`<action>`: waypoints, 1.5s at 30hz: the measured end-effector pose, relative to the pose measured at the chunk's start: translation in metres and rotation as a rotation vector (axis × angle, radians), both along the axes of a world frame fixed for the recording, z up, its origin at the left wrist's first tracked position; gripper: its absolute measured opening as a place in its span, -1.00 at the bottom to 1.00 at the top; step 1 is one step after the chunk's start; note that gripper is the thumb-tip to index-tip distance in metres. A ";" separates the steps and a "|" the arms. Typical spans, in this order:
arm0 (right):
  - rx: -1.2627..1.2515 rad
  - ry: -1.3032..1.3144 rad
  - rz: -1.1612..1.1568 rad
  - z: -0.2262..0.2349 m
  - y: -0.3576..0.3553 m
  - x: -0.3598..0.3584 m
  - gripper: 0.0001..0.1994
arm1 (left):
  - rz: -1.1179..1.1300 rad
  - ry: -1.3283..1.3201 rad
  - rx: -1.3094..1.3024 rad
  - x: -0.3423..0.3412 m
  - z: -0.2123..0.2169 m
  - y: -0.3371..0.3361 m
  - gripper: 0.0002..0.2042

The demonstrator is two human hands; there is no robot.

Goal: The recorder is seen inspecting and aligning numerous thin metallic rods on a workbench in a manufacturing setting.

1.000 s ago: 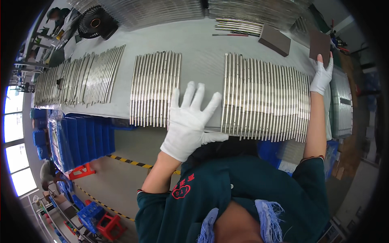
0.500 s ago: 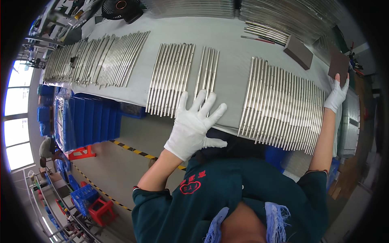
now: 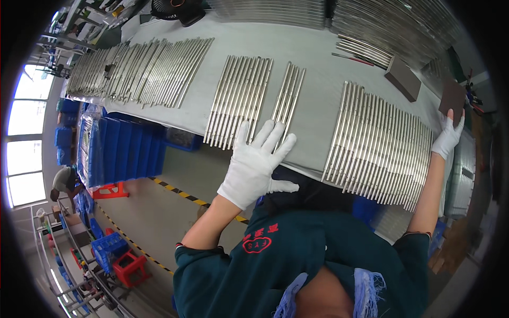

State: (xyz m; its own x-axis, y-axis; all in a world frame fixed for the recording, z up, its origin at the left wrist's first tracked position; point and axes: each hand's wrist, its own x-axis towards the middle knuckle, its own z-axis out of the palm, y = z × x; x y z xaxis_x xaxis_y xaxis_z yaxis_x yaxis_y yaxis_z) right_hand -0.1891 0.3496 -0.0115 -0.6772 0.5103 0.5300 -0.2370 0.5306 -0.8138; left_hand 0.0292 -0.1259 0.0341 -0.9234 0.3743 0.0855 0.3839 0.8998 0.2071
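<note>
Head view showed the left hand, fingers spread flat, had slid a narrow bundle of rods leftward, away from the wide rod batch; right hand gripped a brown pad beside that batch.

2 gloved hands, 4 rod groups, 2 brown blocks
</note>
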 end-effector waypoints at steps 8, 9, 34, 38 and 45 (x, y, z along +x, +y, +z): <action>-0.052 0.023 0.040 -0.003 0.005 -0.002 -0.37 | -0.008 0.039 0.003 0.001 -0.007 0.001 -0.01; -0.092 0.036 0.070 -0.003 0.003 -0.002 -0.37 | -0.041 0.026 0.007 0.001 -0.008 0.005 0.01; -0.151 0.037 0.111 -0.009 0.010 -0.008 -0.38 | 0.188 0.066 0.238 -0.058 -0.015 0.072 -0.52; -0.077 0.004 0.050 -0.006 0.008 -0.005 -0.38 | 0.014 0.225 0.231 -0.034 -0.004 0.017 -0.24; -0.174 0.054 0.116 -0.010 0.013 -0.008 -0.39 | 0.235 0.130 -0.059 -0.005 -0.012 -0.051 -0.01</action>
